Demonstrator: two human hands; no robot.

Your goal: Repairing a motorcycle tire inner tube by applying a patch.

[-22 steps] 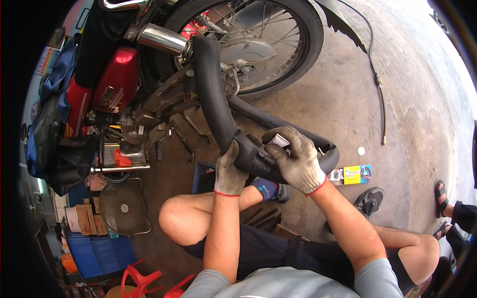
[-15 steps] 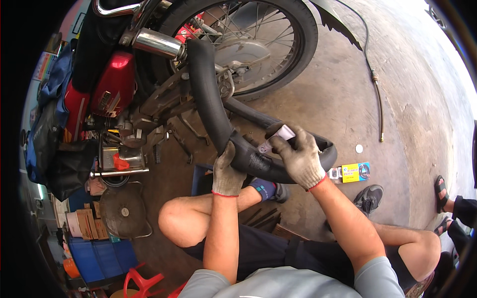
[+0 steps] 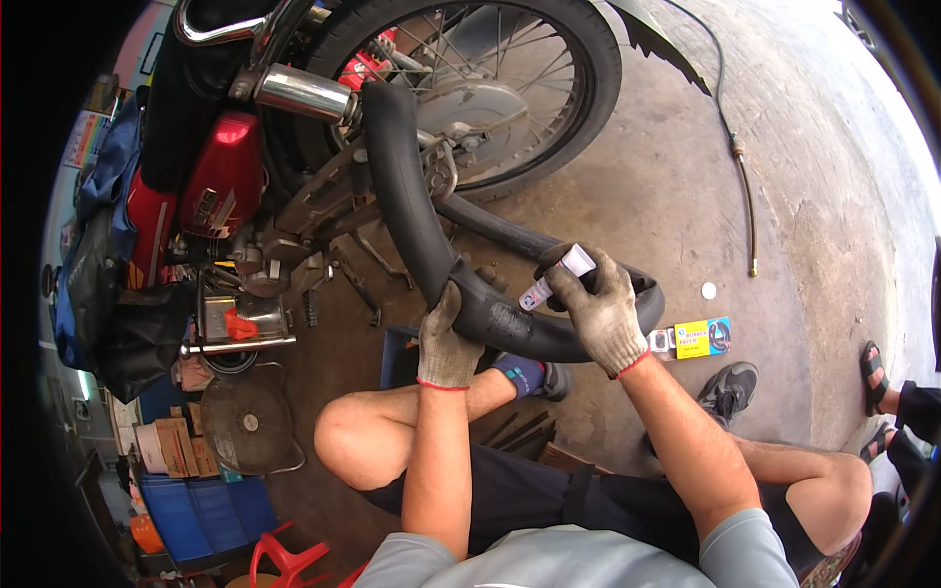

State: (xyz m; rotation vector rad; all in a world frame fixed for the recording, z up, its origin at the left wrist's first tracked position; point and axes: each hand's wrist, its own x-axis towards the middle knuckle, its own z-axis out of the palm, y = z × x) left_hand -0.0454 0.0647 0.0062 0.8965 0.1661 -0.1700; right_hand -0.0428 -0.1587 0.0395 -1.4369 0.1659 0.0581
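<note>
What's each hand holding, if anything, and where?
Left hand: black inner tube, just left of its dark patch. Right hand: small whitish squeeze tube, around its middle, both ends showing.

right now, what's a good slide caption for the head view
Gloved left hand gripping an inner tube, gloved right hand holding a squeeze tube, near a motorcycle wheel.

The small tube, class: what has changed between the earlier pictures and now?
The right hand has moved the small tube rightward, away from the dark patch on the black inner tube. Nothing was taken up or let go. The left hand still grips the inner tube; the yellow-and-blue packet stays on the floor.
</note>
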